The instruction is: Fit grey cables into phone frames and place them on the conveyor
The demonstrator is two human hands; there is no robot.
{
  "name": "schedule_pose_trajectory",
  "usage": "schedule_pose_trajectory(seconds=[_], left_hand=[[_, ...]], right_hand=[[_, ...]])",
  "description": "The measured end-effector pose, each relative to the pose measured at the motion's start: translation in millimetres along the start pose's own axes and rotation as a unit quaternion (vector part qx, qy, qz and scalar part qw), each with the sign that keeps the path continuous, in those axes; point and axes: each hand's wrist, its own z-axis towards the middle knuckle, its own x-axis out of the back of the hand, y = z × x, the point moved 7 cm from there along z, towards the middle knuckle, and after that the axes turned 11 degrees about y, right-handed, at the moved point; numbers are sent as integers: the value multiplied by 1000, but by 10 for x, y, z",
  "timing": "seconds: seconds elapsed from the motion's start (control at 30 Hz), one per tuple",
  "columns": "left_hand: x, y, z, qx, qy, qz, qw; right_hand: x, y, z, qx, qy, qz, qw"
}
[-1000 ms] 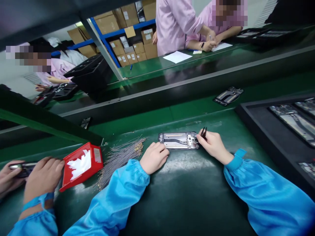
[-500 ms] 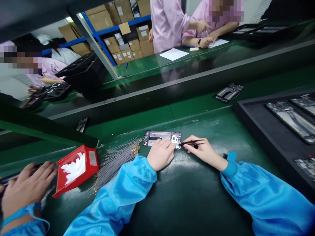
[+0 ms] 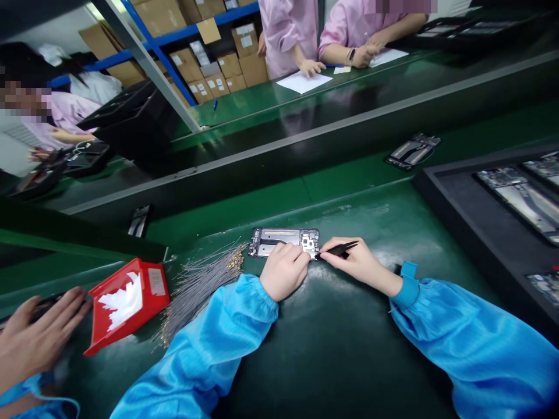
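An opened phone body (image 3: 279, 235) lies flat on the green bench, its circuit board showing at the right end. My left hand (image 3: 286, 270) rests over the near edge of it with curled fingers, gripping that edge. Black tweezers (image 3: 340, 249) are pinched in my right hand (image 3: 360, 262), their tips at the board's right near corner. What the tips touch is too small to make out. Left of the phone body lies a fanned bundle of thin grey cables (image 3: 205, 279) with gold-coloured ends.
A red bin (image 3: 155, 282) with white strips stands left of the cables, beside a co-worker's hand (image 3: 39, 334). On the right is a black tray (image 3: 449, 192) of phone bodies. Another phone body (image 3: 413, 151) lies beyond the bench edge. People in pink work across the line.
The tweezers have turned in my right hand, their rear end now tilted further up. My left hand stays on the phone body. Across the line, a person's hand has lowered onto a paper.
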Motion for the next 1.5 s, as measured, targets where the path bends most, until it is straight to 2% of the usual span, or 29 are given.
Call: schedule_pose_trajectory(seconds=[0.2,0.4,0.67,0.87,1.0,1.1,1.2,1.5], left_hand=[[13,3,4,-2,2,3,1000],[21,13,7,-4,3,2,1000],[-6,-12,-5,3,-6,-13,1000],[-6,-52,3,18,2,-30,999],[-50,-95,6,40,1,-41,998],[-78,-118,3,53,1,-46,998],[-80,-126,5,61,7,-48,997],[-47,-139,-1,69,27,-74,994]], right_hand=[[-21,28,-10,-17,-15,-4,1000],[-26,-146,-30,73,-25,-40,996],[-131,-251,-39,168,-66,-146,973],[-84,-152,-34,123,-55,-78,988],[-40,-111,53,162,-13,-126,979],[-136,-80,117,190,-47,-191,962],[-207,-64,153,189,-78,-215,955],[-272,-63,191,147,-91,-268,948]])
